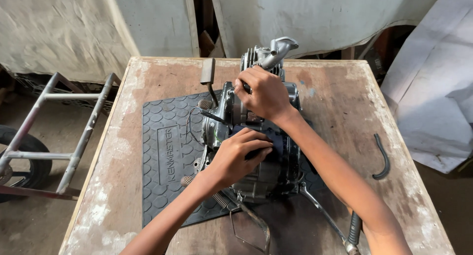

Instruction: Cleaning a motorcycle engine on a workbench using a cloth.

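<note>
Head view | worn wooden table (345, 117), rubber mat (167, 151) (workshop) | hands: left (236, 154) presses cloth (271, 139), right (263, 92) grips engine (266, 176)

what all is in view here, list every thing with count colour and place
engine: 1, grey and black metal, middle of the mat, under both hands
cloth: 1, dark blue, on top of the engine under the left hand
rubber mat: 1, dark grey, on the table under the engine
table: 1, worn brown wood, centre of view
curved hose piece: 1, black, right side of the table
metal frame: 1, grey, on the floor left of the table
tyre: 1, black, far left on the floor
sheets: several, off-white, behind and right of the table
left hand: 1, pressing the cloth
right hand: 1, gripping the upper engine
</note>
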